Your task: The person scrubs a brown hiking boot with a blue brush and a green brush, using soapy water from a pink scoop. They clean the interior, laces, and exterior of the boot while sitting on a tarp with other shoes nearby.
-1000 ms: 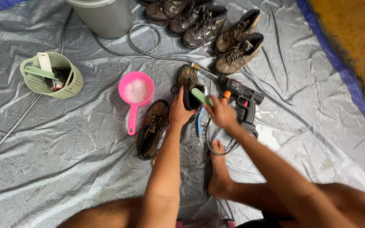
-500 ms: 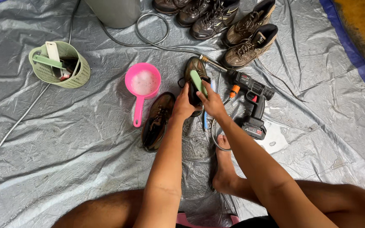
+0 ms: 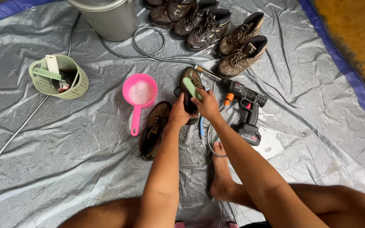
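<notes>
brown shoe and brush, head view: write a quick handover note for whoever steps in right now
Left hand: holding the brown shoe steady, lifted off the grey tarp.
Right hand: gripping a light green brush laid against that shoe.
Nearby: its brown mate lies on the tarp left of the hands; pink ladle of soapy water beside it; cordless spray gun with hose to the right; green basket of tools far left; grey bucket and more shoes at the top.
Done: brush on the held shoe.
Left: how clean any shoe is cannot be told.
</notes>
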